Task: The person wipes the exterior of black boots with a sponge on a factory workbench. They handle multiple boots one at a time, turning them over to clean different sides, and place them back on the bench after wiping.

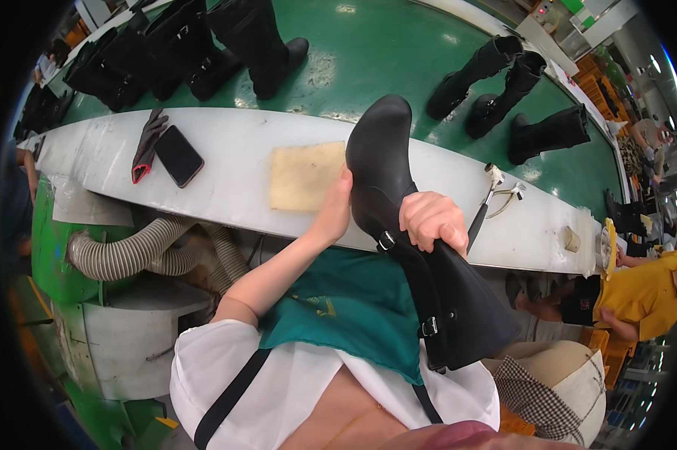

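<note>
A tall black boot [382, 142] with buckled straps is held in front of me, toe pointing away and its shaft slanting down to the right beside my teal apron [338, 300]. My right hand [433, 220] is closed round the boot near the ankle, fingers curled over the leather. Against the left side of the foot rests my left hand [339, 204]; its thumb shows, while its other fingers are hidden behind the boot. Just beyond my left hand, a yellowish square pad [301, 176] lies on the white worktop [233, 150].
A phone [178, 156] and dark gloves [148, 146] lie at the left, a hammer [484, 199] and pliers [509, 196] at the right. Several black boots [256, 45] stand on the green belt [376, 45]. A ribbed hose [128, 247] runs below. Someone in yellow [646, 292] is at the right.
</note>
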Demonstrator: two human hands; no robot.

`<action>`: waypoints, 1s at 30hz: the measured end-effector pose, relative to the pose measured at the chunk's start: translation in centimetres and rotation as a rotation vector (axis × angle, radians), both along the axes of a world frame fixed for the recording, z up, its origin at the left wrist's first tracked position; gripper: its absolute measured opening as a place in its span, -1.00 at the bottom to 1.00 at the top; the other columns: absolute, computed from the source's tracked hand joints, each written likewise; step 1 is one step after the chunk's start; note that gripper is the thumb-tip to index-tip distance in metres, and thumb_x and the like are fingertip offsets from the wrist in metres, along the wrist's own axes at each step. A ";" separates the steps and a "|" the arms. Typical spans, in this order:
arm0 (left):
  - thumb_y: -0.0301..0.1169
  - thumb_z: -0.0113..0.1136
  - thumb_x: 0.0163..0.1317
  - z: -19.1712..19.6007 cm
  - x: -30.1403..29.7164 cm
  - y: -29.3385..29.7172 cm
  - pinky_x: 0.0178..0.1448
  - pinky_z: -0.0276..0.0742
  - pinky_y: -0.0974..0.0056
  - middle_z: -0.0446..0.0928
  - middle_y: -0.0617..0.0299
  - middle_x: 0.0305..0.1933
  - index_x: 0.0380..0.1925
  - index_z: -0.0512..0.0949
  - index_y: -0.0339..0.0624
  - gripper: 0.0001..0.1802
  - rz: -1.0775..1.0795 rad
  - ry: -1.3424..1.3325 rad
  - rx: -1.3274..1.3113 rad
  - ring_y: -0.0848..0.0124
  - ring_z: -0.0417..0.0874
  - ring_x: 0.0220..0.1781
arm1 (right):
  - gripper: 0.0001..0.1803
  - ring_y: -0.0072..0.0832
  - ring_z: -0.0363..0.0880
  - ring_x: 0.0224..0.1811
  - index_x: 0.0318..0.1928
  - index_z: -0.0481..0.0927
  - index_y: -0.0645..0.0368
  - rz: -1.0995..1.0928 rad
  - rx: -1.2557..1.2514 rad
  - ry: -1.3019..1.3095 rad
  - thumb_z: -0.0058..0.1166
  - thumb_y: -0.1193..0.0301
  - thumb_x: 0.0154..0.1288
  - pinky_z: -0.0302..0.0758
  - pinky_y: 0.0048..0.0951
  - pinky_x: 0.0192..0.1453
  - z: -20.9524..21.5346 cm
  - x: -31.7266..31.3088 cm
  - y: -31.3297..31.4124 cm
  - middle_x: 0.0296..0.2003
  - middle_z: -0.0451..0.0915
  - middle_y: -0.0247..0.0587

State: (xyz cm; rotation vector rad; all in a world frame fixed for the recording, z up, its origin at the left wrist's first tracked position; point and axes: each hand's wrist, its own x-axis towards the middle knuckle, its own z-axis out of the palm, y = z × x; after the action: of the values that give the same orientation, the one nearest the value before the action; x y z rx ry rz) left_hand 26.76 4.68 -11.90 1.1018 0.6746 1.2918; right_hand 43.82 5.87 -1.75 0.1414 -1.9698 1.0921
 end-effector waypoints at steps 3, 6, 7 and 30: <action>0.02 -0.56 0.47 0.5 0.4 -0.8 0.42 0.05 0.28 0.19 0.07 0.36 0.31 0.11 -0.35 -0.31 0.021 -0.066 -0.139 0.31 0.15 0.40 | -0.41 -0.52 0.40 -0.77 -0.82 0.30 0.02 0.045 0.045 -0.003 -0.51 0.25 0.38 0.39 -0.45 -0.48 0.1 -0.4 0.2 -0.83 0.36 -0.45; 0.04 -0.55 0.46 -0.1 0.8 -0.5 0.41 0.08 0.29 0.23 0.08 0.33 0.30 0.13 -0.35 -0.29 0.023 -0.094 -0.126 0.33 0.21 0.37 | -0.38 -0.52 0.43 -0.75 -0.80 0.34 0.01 0.162 0.028 0.090 -0.54 0.20 0.41 0.39 -0.46 -0.47 -0.5 -0.5 1.3 -0.80 0.40 -0.46; 0.07 -0.54 0.45 -0.3 0.7 0.0 0.41 0.10 0.27 0.20 0.10 0.35 0.32 0.10 -0.30 -0.29 -0.001 -0.116 -0.145 0.34 0.21 0.38 | -0.36 -0.51 0.50 -0.66 -0.72 0.42 0.03 0.180 -0.045 0.058 -0.58 0.14 0.45 0.42 -0.46 -0.38 -0.4 -0.2 1.9 -0.74 0.46 -0.47; 0.13 -0.19 0.35 6.5 0.5 2.6 0.28 0.44 -0.07 0.37 0.02 0.17 0.20 0.29 -0.19 -0.33 -0.471 -0.734 -0.718 0.06 0.47 0.16 | -0.62 -0.49 0.55 -0.48 -0.21 0.45 0.20 -0.399 -1.152 0.019 -0.31 0.15 0.41 0.53 -0.46 -0.34 1.6 -3.2 12.1 -0.47 0.57 -0.22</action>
State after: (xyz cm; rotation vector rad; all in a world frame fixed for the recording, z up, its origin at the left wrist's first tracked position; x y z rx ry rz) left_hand 27.23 7.29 -5.42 0.1364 0.2439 0.8330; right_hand 40.59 17.96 -0.18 -0.8061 -1.0212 1.7259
